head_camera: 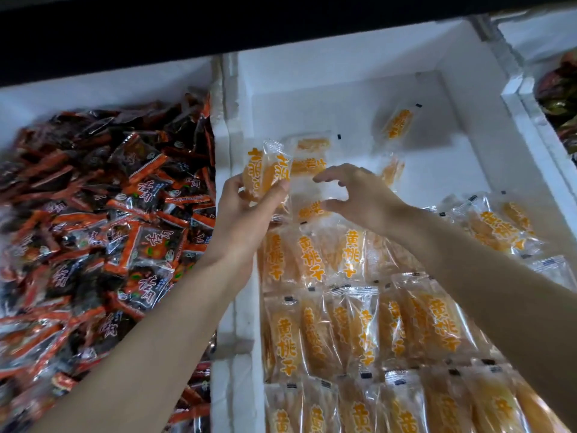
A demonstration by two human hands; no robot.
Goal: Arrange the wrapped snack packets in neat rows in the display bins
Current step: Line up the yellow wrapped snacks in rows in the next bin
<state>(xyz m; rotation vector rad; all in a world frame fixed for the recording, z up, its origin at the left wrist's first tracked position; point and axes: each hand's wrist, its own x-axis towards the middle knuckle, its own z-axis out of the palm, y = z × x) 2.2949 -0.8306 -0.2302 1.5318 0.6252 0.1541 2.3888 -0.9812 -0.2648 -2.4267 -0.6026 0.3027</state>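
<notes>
From my remote seat, the left hand (246, 207) sits in the centre of the frame, over the dividing wall of the middle foam bin (240, 323); its fingers and thumb are clamped round the held peach packets (265, 170), which look like two, standing upright. The right hand (356, 195) hovers just beside it with fingers arched and apart, closed on nothing, above some loose packets (310, 157) lying askew on the bin floor. One stray packet (398, 120) lies alone toward the upper right, and an untidy heap (496, 223) sits at the right wall. The neat rows (343, 323) fill the lower half of the bin.

I judge the main risk to be the slick wrappers. The held pair could slide out of that pinch, and from there a packet might drop over the wall into the red-and-black packets (103, 214) at the left. The right forearm crosses low over the top row and could drag it crooked; a grab at the blurred loose ones may also catch two at once.

Every clear wrapper carries 黄桃干 in orange, read top to bottom, plus a small black mark at the seal. The red-and-black packets bear white characters that I cannot read with confidence. The dark packets (559, 95) in the upper right show no legible writing.
</notes>
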